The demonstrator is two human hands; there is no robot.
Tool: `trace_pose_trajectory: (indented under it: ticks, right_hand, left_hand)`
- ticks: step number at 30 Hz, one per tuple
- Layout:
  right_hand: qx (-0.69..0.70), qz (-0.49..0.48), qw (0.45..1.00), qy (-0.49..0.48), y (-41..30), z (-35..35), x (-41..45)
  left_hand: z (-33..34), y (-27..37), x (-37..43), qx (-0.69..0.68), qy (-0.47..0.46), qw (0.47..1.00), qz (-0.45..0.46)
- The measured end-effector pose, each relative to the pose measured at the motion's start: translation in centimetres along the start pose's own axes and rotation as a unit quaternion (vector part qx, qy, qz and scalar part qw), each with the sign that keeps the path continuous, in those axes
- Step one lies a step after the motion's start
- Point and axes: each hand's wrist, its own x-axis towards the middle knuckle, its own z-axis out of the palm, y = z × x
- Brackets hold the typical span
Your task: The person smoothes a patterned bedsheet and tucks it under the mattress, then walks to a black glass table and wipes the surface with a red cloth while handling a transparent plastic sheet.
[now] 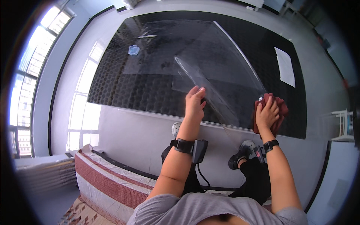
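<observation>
A clear plastic sheet point(225, 59), partly folded over and curling, lies across the dark patterned tabletop point(109, 87). My left hand point(196, 101) has its thumb and fingers closed on the sheet's near folded edge at the middle of the table. A dark red cloth point(281, 107) is under my right hand point(267, 112), bunched against the sheet's right edge near the table's front. Part of the sheet hangs past the front edge. At the upper left of the tabletop are a small light-blue plastic item point(134, 50) and a thin whitish tool point(147, 36) whose kind I cannot tell.
A white paper sheet point(285, 67) lies at the table's right side. Close below the table's front edge are my shoes on the pale tiled floor point(132, 123). A bench or bed with a striped cover point(112, 180) stands at the lower left, and a white stool point(343, 123) at the far right.
</observation>
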Motion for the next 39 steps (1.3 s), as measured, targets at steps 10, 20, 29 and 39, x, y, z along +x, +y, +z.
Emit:
trace_pose_trajectory:
  ticks: [10,20,29,39]
  right_hand:
    - [0.013,0.007,1.0,-0.01,0.2,-0.1,0.0]
    - [0.011,0.013,1.0,-0.009,0.4,0.2,-0.3]
    - [0.011,0.016,1.0,-0.016,0.0,-0.3,-0.5]
    - [0.1,0.024,0.994,0.033,0.7,-0.4,0.5]
  left_hand:
    - [2.3,-1.0,-0.7,-0.05,-0.002,0.999,-0.017]
    - [0.5,-0.4,0.0,-0.091,-0.207,0.97,-0.087]
    - [-0.1,-0.5,-0.9,-0.041,-0.21,0.971,-0.106]
    - [2.2,-4.3,-3.3,0.154,-0.21,0.956,-0.136]
